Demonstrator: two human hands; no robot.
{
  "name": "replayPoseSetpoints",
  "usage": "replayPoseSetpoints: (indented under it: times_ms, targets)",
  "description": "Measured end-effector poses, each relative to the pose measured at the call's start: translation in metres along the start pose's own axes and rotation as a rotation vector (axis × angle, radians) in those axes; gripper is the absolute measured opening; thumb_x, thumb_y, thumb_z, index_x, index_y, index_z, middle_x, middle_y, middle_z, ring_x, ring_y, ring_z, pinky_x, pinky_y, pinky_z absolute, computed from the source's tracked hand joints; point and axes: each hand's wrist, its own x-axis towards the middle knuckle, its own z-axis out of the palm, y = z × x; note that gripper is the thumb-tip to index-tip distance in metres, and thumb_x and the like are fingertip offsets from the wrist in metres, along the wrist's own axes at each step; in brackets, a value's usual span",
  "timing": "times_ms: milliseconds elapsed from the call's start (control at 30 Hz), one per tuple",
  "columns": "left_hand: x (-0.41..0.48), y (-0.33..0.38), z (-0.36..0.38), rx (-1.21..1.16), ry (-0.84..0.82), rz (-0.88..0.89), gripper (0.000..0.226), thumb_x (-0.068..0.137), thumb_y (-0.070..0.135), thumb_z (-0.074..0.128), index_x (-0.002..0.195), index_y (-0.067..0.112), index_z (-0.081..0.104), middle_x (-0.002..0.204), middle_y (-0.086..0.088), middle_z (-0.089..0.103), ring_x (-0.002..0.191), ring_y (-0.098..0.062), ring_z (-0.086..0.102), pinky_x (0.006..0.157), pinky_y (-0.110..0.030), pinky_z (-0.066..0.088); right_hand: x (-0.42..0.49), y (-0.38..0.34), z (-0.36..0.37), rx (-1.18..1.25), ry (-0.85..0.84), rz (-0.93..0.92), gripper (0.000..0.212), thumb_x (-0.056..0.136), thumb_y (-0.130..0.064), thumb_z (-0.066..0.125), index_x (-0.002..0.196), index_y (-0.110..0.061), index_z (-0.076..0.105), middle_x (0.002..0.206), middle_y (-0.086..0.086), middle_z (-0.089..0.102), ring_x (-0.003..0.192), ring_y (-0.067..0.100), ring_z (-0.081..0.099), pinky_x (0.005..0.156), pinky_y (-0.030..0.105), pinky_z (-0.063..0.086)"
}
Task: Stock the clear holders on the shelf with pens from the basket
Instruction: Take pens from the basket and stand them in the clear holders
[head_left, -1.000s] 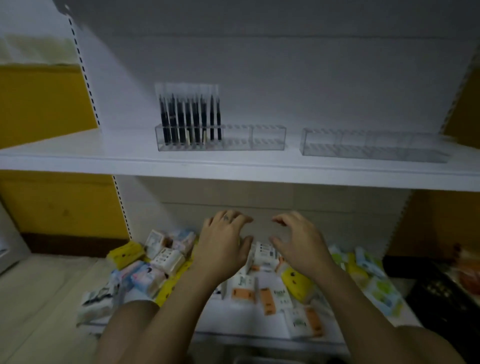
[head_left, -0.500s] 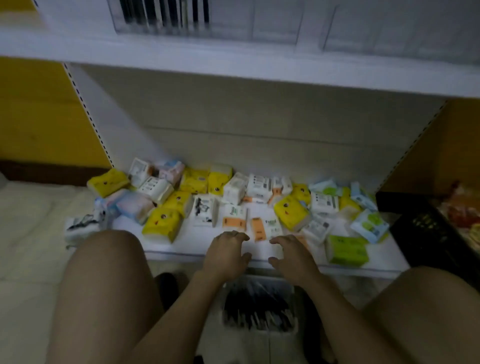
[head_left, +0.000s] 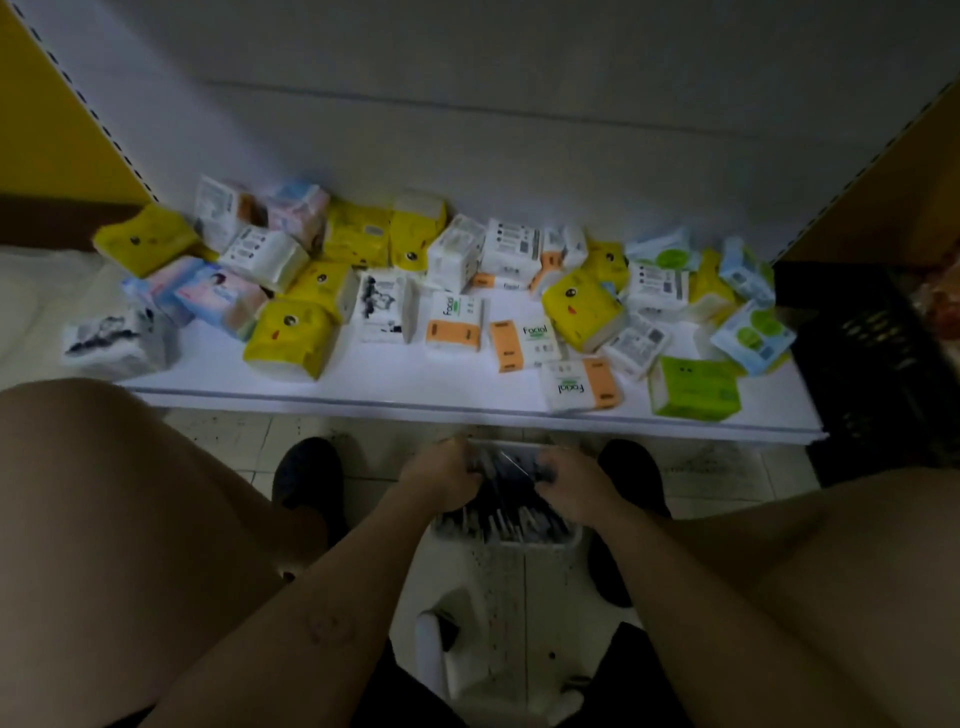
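Note:
A small white basket (head_left: 540, 540) stands on the floor between my feet, full of dark pens (head_left: 511, 501). My left hand (head_left: 444, 480) reaches into its left side and my right hand (head_left: 574, 486) into its right side. Both hands have their fingers curled down round a bunch of the pens between them; the fingertips are hidden among the pens. The clear holders and the upper shelf are out of view.
The white bottom shelf (head_left: 363, 387) just beyond the basket carries several tissue packs (head_left: 291, 338). A black crate (head_left: 878, 364) stands at its right end. My bare knees fill both lower sides, my dark shoes (head_left: 306, 473) flank the basket, and a white stool (head_left: 431, 654) is under me.
The view has tilted down from the upper shelf with its holders to the floor. Both hands dropped from in front of the bottom shelf into the basket and closed on pens.

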Motion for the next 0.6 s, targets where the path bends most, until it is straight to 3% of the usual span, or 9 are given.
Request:
replayPoseSetpoints:
  times_ms: [67, 133, 233, 300, 367, 433, 533, 600]
  targets:
    - [0.008, -0.008, 0.017, -0.018, -0.058, -0.054, 0.032, 0.091, 0.024, 0.054, 0.121, 0.013, 0.058, 0.113, -0.011, 0.062, 0.089, -0.020, 0.054, 0.072, -0.028, 0.043, 0.001, 0.010, 0.006, -0.014, -0.036, 0.015, 0.022, 0.090, -0.016, 0.059, 0.111, -0.011, 0.064, 0.111, 0.009, 0.064, 0.100, 0.026, 0.060, 0.078, 0.027, 0.047]
    - [0.014, -0.016, 0.037, -0.013, -0.176, -0.091, 0.031, 0.094, 0.024, 0.052, 0.119, 0.007, 0.057, 0.110, -0.011, 0.060, 0.090, -0.021, 0.053, 0.075, -0.029, 0.045, 0.005, 0.023, 0.012, -0.027, -0.072, 0.048, 0.028, 0.093, -0.018, 0.058, 0.118, -0.008, 0.061, 0.114, 0.011, 0.062, 0.100, 0.026, 0.059, 0.078, 0.028, 0.046]
    - [0.023, -0.036, 0.061, 0.014, -0.320, -0.140, 0.035, 0.093, 0.031, 0.056, 0.118, 0.007, 0.062, 0.118, -0.012, 0.061, 0.108, -0.026, 0.056, 0.093, -0.035, 0.048, 0.014, 0.044, 0.021, -0.102, -0.170, 0.115, 0.012, 0.095, -0.018, 0.053, 0.094, -0.008, 0.059, 0.090, 0.008, 0.057, 0.078, 0.019, 0.053, 0.074, 0.031, 0.043]
    - [0.029, -0.049, 0.069, 0.024, -0.334, -0.206, 0.038, 0.092, 0.035, 0.055, 0.116, 0.007, 0.064, 0.117, -0.011, 0.063, 0.110, -0.027, 0.058, 0.089, -0.032, 0.047, 0.020, 0.055, 0.026, -0.140, -0.226, 0.165, 0.024, 0.096, -0.015, 0.049, 0.073, -0.011, 0.044, 0.069, 0.003, 0.039, 0.063, 0.016, 0.038, 0.067, 0.029, 0.036]
    - [0.033, -0.055, 0.078, -0.012, -0.352, -0.222, 0.034, 0.095, 0.031, 0.050, 0.110, 0.004, 0.064, 0.116, -0.013, 0.064, 0.105, -0.028, 0.059, 0.079, -0.029, 0.043, 0.027, 0.062, 0.031, -0.187, -0.264, 0.170, 0.035, 0.097, -0.012, 0.047, 0.065, -0.016, 0.034, 0.063, 0.003, 0.029, 0.058, 0.017, 0.030, 0.064, 0.028, 0.032]
    - [0.037, -0.052, 0.088, -0.057, -0.347, -0.221, 0.033, 0.096, 0.029, 0.047, 0.117, 0.007, 0.060, 0.125, -0.017, 0.057, 0.114, -0.031, 0.051, 0.086, -0.031, 0.042, 0.037, 0.066, 0.037, -0.197, -0.259, 0.174, 0.039, 0.097, -0.011, 0.047, 0.062, -0.018, 0.032, 0.063, 0.002, 0.031, 0.056, 0.014, 0.030, 0.062, 0.029, 0.033]
    - [0.042, -0.045, 0.100, -0.084, -0.338, -0.267, 0.042, 0.097, 0.035, 0.045, 0.134, 0.014, 0.047, 0.142, -0.025, 0.034, 0.131, -0.043, 0.029, 0.105, -0.043, 0.035, 0.052, 0.069, 0.050, -0.158, -0.243, 0.218, 0.023, 0.098, -0.012, 0.042, 0.079, -0.012, 0.056, 0.076, 0.003, 0.048, 0.066, 0.016, 0.044, 0.070, 0.032, 0.043]
    - [0.047, -0.047, 0.106, -0.080, -0.316, -0.294, 0.045, 0.096, 0.034, 0.048, 0.135, 0.012, 0.045, 0.140, -0.026, 0.038, 0.131, -0.045, 0.029, 0.106, -0.045, 0.036, 0.062, 0.070, 0.053, -0.159, -0.224, 0.239, 0.025, 0.095, -0.012, 0.046, 0.071, -0.017, 0.049, 0.069, -0.001, 0.041, 0.063, 0.017, 0.041, 0.069, 0.030, 0.043]
